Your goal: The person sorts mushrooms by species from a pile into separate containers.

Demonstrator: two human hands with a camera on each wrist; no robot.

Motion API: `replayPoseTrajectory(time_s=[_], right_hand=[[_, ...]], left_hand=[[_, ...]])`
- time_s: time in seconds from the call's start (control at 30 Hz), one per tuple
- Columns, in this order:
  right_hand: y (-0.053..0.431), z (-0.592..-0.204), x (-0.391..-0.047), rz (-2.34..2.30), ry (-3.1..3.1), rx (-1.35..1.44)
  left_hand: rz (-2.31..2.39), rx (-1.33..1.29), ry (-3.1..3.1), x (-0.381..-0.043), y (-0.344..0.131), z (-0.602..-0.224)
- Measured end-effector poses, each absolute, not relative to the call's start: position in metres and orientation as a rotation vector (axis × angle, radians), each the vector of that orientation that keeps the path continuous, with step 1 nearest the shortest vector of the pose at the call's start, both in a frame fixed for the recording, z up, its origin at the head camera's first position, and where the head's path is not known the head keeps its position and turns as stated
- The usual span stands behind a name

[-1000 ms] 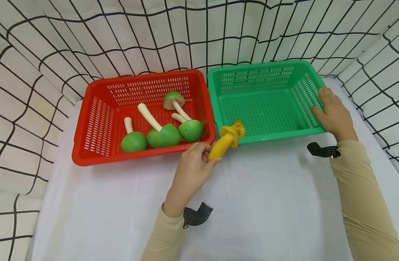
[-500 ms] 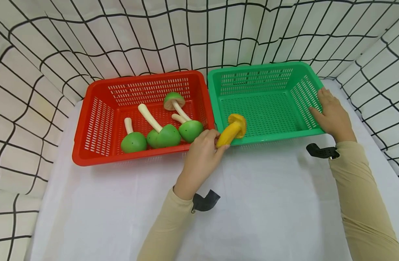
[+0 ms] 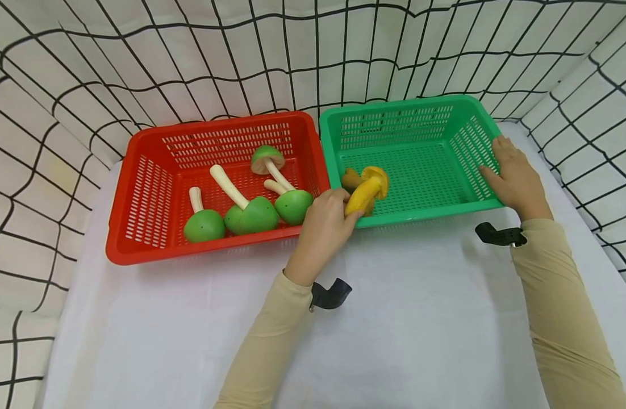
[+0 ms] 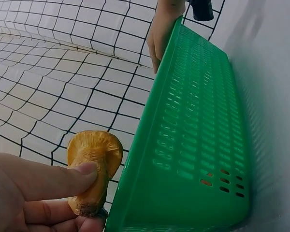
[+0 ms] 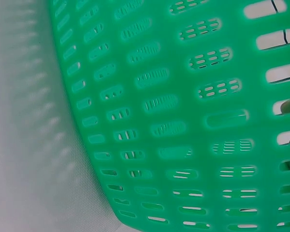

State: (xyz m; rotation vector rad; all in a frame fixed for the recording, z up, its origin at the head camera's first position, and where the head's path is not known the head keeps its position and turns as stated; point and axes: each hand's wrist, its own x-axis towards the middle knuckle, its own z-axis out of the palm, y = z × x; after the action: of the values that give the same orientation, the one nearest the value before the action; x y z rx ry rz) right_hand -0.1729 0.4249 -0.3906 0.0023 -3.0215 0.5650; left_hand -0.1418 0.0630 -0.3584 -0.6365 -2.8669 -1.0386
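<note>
My left hand (image 3: 325,227) pinches the stem of a yellow mushroom (image 3: 364,193) between thumb and fingers. The mushroom's cap points up and away, above the near left corner of the green basket (image 3: 395,217). Close up in the left wrist view, the thumb presses along the mushroom's stem (image 4: 94,183), beside the basket's rim. Partly hidden behind it, a brownish-yellow mushroom-like thing (image 3: 350,179) lies inside the green basket. My right hand (image 3: 520,182) holds the basket's right rim, thumb inside. The right wrist view shows the slotted basket wall (image 5: 179,140) and no hand.
A red basket (image 3: 216,250) stands left against the green one, with several green-capped, pale-stemmed mushrooms (image 3: 254,216) in it. Black-gridded white cloth (image 3: 216,62) rises behind and at the sides. White cloth (image 3: 420,318) covers the table in front.
My left hand has moved forward and slightly right with the yellow mushroom, further over the green basket. The brownish-yellow thing behind it now shows more. My right hand stays on the rim.
</note>
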Motion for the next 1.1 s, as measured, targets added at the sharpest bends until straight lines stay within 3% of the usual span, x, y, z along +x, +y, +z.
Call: replayPoseTrajectory(time_s=[0.47,1.1], right_hand=[[0.42,-0.395,-0.172,0.57,-3.023,0.008],[0.423,-0.388,-0.17,0.554,-3.033,0.023]], left_hand=[[-0.978,-0.575,-2.879,-0.152,0.068,-0.361],[-1.152,-0.798,-2.649,-0.154,0.048,-0.357]])
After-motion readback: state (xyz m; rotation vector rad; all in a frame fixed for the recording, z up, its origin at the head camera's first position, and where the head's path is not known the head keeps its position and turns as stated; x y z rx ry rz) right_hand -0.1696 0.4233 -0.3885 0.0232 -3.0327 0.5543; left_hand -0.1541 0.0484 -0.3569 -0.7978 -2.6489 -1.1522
